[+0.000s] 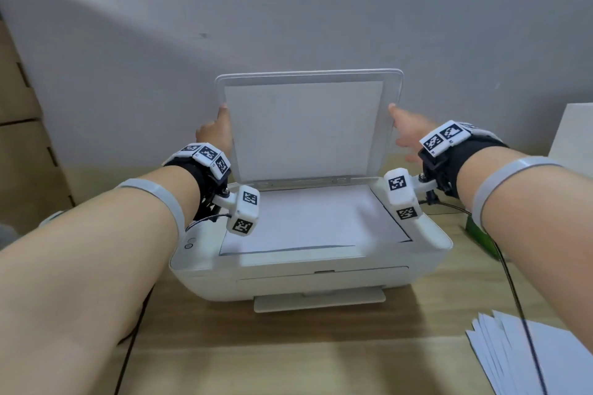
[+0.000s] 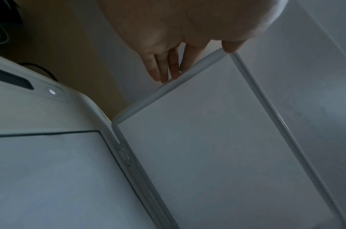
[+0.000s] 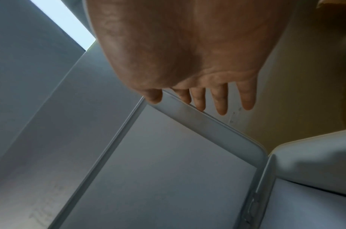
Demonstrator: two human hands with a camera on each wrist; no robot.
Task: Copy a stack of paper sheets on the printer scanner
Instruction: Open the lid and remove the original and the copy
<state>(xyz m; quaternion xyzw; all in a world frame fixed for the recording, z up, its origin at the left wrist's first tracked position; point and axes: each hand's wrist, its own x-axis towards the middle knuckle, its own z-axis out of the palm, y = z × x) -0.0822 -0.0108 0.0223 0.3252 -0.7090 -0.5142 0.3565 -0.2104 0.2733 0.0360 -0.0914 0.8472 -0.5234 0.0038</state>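
Note:
A white printer (image 1: pixel 308 269) stands on the wooden table with its scanner lid (image 1: pixel 308 125) raised nearly upright. One white sheet (image 1: pixel 308 218) lies flat on the scanner glass. My left hand (image 1: pixel 218 128) holds the lid's left edge, thumb on the inner face and fingers behind. My right hand (image 1: pixel 407 128) holds the right edge the same way. In the left wrist view my left hand (image 2: pixel 168 46) meets the lid (image 2: pixel 217 139) near its top corner. In the right wrist view my right hand (image 3: pixel 197 62) has its thumb on the lid (image 3: pixel 168 162). A fanned stack of sheets (image 1: pixel 539 353) lies at the front right.
A grey wall rises close behind the lid. Cardboard boxes (image 1: pixel 19 125) stand at the left and a white panel (image 1: pixel 574 138) at the right. A green object (image 1: pixel 481 234) and a black cable (image 1: pixel 519 314) lie right of the printer. The output tray (image 1: pixel 321 300) juts out in front.

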